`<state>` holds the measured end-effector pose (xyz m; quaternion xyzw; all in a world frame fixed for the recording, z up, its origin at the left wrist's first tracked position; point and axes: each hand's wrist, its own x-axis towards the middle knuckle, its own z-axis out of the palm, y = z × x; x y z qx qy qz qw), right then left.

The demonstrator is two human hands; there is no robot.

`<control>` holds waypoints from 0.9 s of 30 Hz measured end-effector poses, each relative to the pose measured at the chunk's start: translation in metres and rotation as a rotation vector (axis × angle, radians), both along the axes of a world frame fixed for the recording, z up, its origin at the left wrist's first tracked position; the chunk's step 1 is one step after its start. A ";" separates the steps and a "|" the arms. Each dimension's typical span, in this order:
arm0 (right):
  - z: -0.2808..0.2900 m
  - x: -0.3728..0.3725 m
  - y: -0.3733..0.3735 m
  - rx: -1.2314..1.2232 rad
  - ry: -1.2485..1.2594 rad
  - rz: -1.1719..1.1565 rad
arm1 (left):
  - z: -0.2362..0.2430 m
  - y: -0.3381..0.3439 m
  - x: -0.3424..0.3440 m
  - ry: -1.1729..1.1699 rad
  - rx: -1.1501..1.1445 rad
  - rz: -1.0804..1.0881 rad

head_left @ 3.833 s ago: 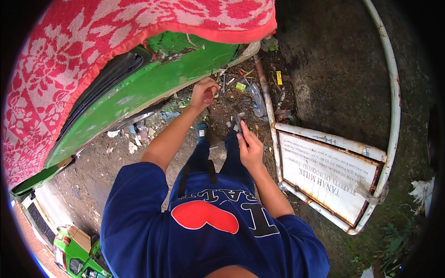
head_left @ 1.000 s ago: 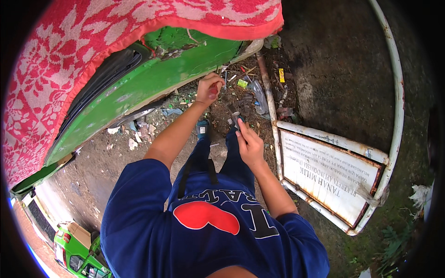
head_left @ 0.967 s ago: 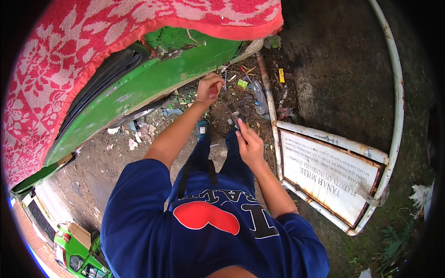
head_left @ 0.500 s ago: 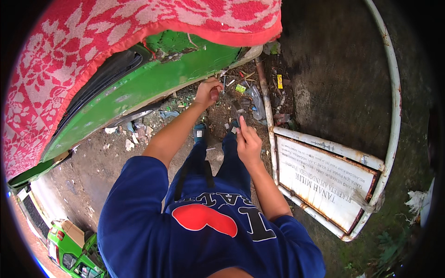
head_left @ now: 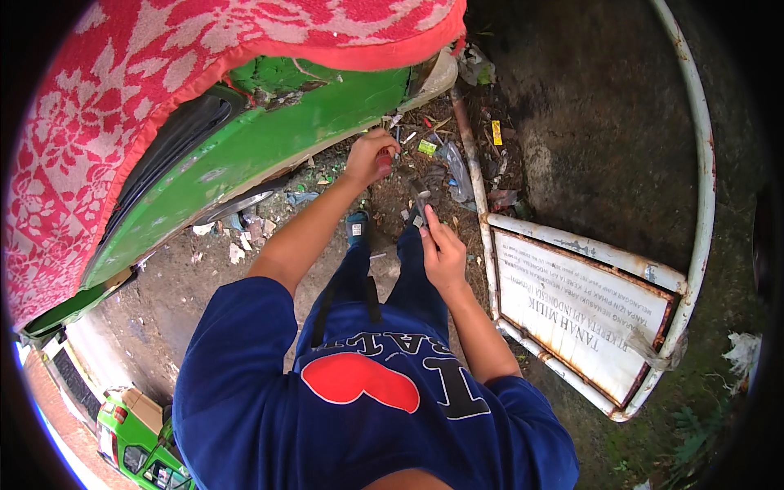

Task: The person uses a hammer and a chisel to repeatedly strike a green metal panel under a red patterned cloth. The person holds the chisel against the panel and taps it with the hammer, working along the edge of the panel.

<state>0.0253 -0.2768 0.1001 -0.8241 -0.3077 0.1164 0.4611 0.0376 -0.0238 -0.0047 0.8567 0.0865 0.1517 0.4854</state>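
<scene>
My left hand [head_left: 371, 155] is closed around a red handle-like piece [head_left: 383, 166], close to the lower edge of a green car body [head_left: 269, 131]. What lies beyond that piece is too small to make out. Lower and to the right, my right hand [head_left: 445, 251] grips a hammer-like tool [head_left: 423, 196] with a dark handle and a metal head pointing up and away. The index finger stretches along the handle. Both hands are held over littered ground, apart from each other, and the tool's head touches nothing I can see.
A red and pink floral cloth [head_left: 163, 73] covers the car's top. At right stands a rusty white pipe frame [head_left: 704, 163] with a white sign board [head_left: 572, 310]. A grey plastic bag [head_left: 459, 175] and scraps lie ahead of my shoes. Another green vehicle [head_left: 135, 441] is at lower left.
My left hand has tilted slightly, showing more of the red piece. My right hand keeps its grip and has barely moved. The whole view has shifted a little.
</scene>
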 end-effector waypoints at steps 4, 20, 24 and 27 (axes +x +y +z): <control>-0.001 0.007 -0.005 0.043 -0.015 -0.011 | 0.001 -0.009 0.004 0.050 0.090 -0.016; -0.009 0.044 -0.024 0.079 0.043 0.063 | 0.013 -0.016 0.017 0.047 0.128 0.084; -0.001 0.057 -0.022 0.065 0.100 0.096 | 0.005 -0.015 0.027 0.074 0.190 0.123; -0.006 0.060 -0.019 0.187 0.053 0.067 | -0.001 -0.018 0.035 0.113 0.152 0.162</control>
